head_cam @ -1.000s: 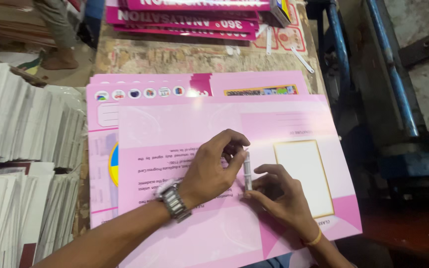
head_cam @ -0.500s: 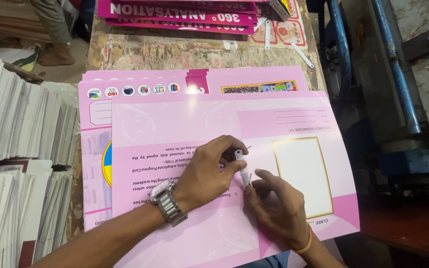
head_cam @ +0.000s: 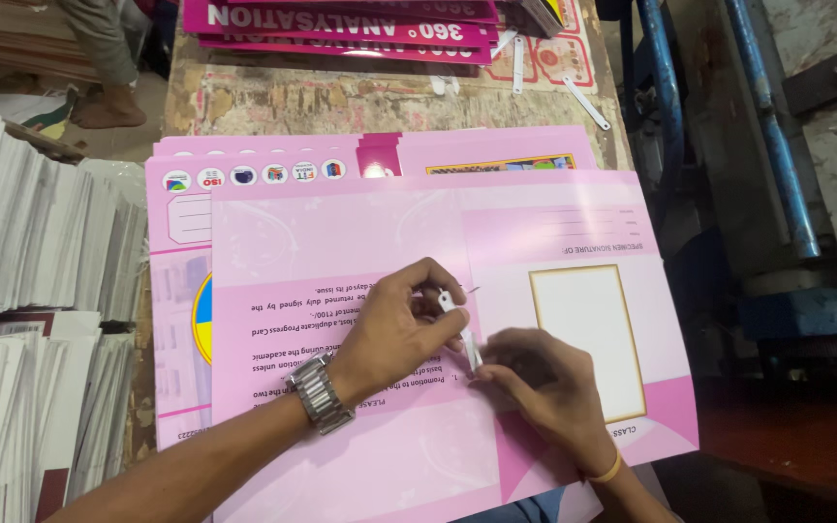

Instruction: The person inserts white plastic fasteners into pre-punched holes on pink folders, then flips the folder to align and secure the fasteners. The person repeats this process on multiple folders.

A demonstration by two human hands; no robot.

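Both hands sit a little lower on the pink sheet than half a second ago, and the small white strip now leans instead of standing straight up. The left hand (head_cam: 394,334), with a metal watch (head_cam: 322,392) on its wrist, pinches the top of the thin white fastener strip (head_cam: 459,327) between thumb and fingers. The right hand (head_cam: 544,387), with a yellow band (head_cam: 607,472) on its wrist, curls its fingers closed around the lower end of the same strip. The strip lies near the middle fold of the big pink printed sheet (head_cam: 341,242), just left of the white box with a gold frame (head_cam: 588,334). This sheet lies on top of a stack of more pink sheets (head_cam: 181,208) that peek out at the left and the top. Piles of white paper (head_cam: 21,232) stand at the left edge. Farther back on the worn wooden surface (head_cam: 341,102) lie dark pink printed boards (head_cam: 341,24) and a few loose white strips (head_cam: 518,63). A blue metal machine (head_cam: 777,145) stands at the right. Someone's bare foot (head_cam: 108,108) shows at the top left.
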